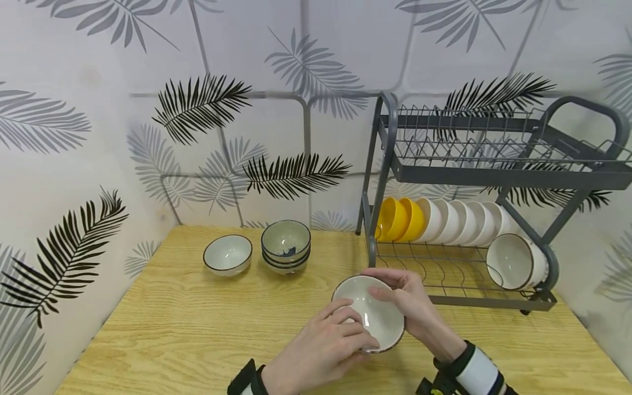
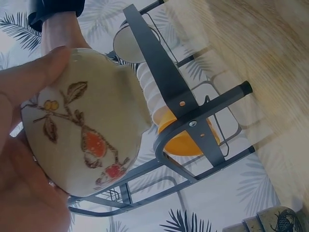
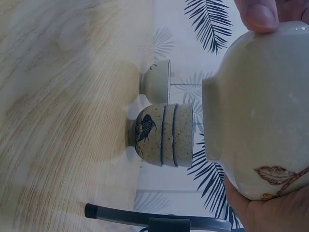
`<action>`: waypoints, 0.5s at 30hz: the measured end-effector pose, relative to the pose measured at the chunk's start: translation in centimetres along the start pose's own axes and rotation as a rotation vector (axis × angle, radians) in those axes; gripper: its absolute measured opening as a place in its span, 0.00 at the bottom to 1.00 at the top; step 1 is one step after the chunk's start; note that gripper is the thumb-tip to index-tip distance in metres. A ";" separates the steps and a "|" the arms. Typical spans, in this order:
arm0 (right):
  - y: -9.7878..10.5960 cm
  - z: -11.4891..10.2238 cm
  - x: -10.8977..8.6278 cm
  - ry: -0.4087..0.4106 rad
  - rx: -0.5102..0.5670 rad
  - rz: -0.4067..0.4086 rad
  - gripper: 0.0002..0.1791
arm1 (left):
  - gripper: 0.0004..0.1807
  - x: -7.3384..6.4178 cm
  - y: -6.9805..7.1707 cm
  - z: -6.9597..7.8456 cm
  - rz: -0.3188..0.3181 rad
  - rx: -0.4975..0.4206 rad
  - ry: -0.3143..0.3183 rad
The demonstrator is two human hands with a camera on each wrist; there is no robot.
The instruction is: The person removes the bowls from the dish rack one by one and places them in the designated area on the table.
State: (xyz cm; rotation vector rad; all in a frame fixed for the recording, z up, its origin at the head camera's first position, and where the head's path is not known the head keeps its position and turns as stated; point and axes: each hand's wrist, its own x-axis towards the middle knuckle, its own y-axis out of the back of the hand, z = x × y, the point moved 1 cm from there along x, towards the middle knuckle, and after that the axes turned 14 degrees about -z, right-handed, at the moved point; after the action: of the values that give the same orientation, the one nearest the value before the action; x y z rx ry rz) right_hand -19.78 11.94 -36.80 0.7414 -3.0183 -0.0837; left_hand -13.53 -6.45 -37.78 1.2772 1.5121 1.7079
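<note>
A white ceramic bowl [image 1: 382, 318] with a thin brown rim is held up in front of the dish rack, its inside turned toward the head camera. My left hand [image 1: 323, 343] grips its near left side, fingers curled over the rim into the inside. On the far right side my right hand [image 1: 417, 304] pinches the rim, thumb inside and fingers behind. The left wrist view shows the outside of the bowl [image 2: 87, 121], painted with brown leaves and red fruit. In the right wrist view, the foot of the bowl [image 3: 211, 121] faces the stacked bowls.
A dark two-tier dish rack [image 1: 494, 175] stands at the right. Its lower tier holds yellow bowls [image 1: 412, 219], several white bowls [image 1: 469, 222] and a larger brown-rimmed bowl [image 1: 513, 263]. Left on the wooden table [image 1: 197, 329] are a small white bowl [image 1: 228, 255] and stacked speckled bowls [image 1: 286, 244].
</note>
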 end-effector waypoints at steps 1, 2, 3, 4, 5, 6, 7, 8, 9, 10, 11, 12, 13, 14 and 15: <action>0.0 0.0 0.0 -0.003 0.004 -0.001 0.22 | 0.08 0.0 0.0 0.0 0.005 0.011 0.002; 0.0 0.0 0.0 -0.005 0.007 0.000 0.22 | 0.07 0.0 -0.1 0.0 0.013 0.023 0.004; 0.0 0.0 0.0 -0.006 0.010 0.001 0.22 | 0.06 0.0 -0.1 0.0 0.020 0.032 0.008; 0.0 0.0 0.0 -0.006 0.014 0.001 0.22 | 0.06 0.1 -0.1 0.0 0.029 0.046 0.009; 0.0 -0.1 0.0 -0.007 0.016 0.001 0.22 | 0.06 0.1 -0.1 0.0 0.035 0.051 0.011; 0.0 -0.1 0.0 -0.009 0.018 -0.001 0.22 | 0.06 0.1 -0.1 0.0 0.040 0.054 0.011; 0.0 -0.1 0.0 -0.013 0.020 -0.003 0.22 | 0.06 0.1 -0.1 0.1 0.044 0.060 0.010; -0.1 -0.1 0.0 -0.016 0.022 -0.004 0.22 | 0.06 0.1 -0.1 0.1 0.044 0.061 0.007; -0.1 -0.2 0.0 -0.018 0.027 -0.005 0.22 | 0.06 0.1 -0.1 0.1 0.043 0.062 0.004; -0.1 -0.2 -0.1 -0.021 0.028 -0.007 0.23 | 0.05 0.1 -0.1 0.1 0.040 0.063 0.001; -0.1 -0.2 -0.1 -0.023 0.029 -0.008 0.23 | 0.05 0.1 0.0 0.2 0.035 0.062 -0.002; -0.1 -0.2 -0.1 -0.025 0.031 -0.009 0.23 | 0.05 0.1 0.0 0.2 0.033 0.067 -0.006; 0.0 -0.2 -0.2 -0.026 0.032 -0.009 0.23 | 0.05 0.1 0.0 0.2 0.032 0.070 -0.009; 0.0 -0.2 -0.2 -0.026 0.031 -0.010 0.23 | 0.05 0.1 0.0 0.3 0.030 0.073 -0.012; 0.0 -0.2 -0.2 -0.027 0.030 -0.010 0.23 | 0.05 0.1 0.1 0.3 0.034 0.077 -0.014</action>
State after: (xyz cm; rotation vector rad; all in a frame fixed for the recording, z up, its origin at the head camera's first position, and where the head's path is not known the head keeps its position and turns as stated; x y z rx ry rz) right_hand -19.58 12.01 -36.64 0.7641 -3.0479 -0.0494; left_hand -13.29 -6.24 -37.72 1.3585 1.5701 1.6728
